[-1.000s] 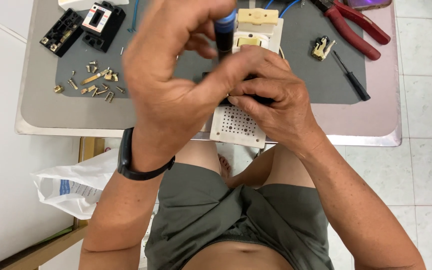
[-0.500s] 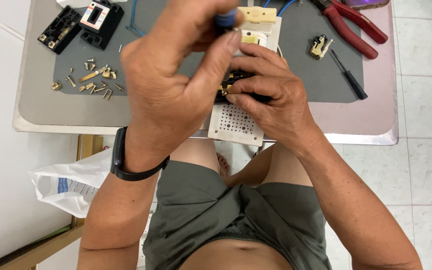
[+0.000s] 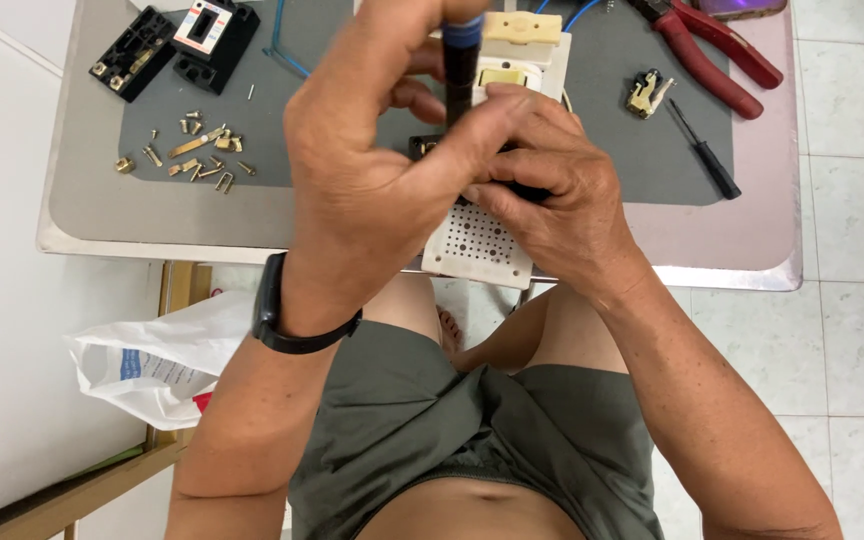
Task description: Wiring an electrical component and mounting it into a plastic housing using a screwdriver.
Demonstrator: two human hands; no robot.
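Over your lap, just past the edge of the table (image 3: 772, 270), both your hands meet around one piece of work. Your left hand (image 3: 372, 190) is curled closed around the dark handle of a screwdriver (image 3: 461, 62), which stands nearly upright with its blue end at the top; the fingers wrap the shaft and the thumb side presses toward the other hand. A black wristband (image 3: 282, 325) sits on that wrist. Your right hand (image 3: 552, 195) is clenched on a white perforated plate (image 3: 477, 243) and the dark part above it, fingers folded over the top and touching the screwdriver's lower end. The plate overhangs the near table edge, tilted toward you; how the tool's tip meets the part is hidden behind your fingers.

Down by your left knee, a white plastic bag (image 3: 142, 365) lies on a wooden bench.

Farther out on the grey mat (image 3: 352, 215), a scatter of small brass screws and clips (image 3: 192, 150) lies well to the left of your hands. Just behind your hands stands a cream switch body (image 3: 522, 40), partly covered by them. To the right, a small brass fitting (image 3: 647, 95) rests beside a slim black screwdriver (image 3: 704, 150). At the far edge, two black switch housings (image 3: 177, 45) sit at the left corner, and red-handled pliers (image 3: 712, 55) lie at the right.
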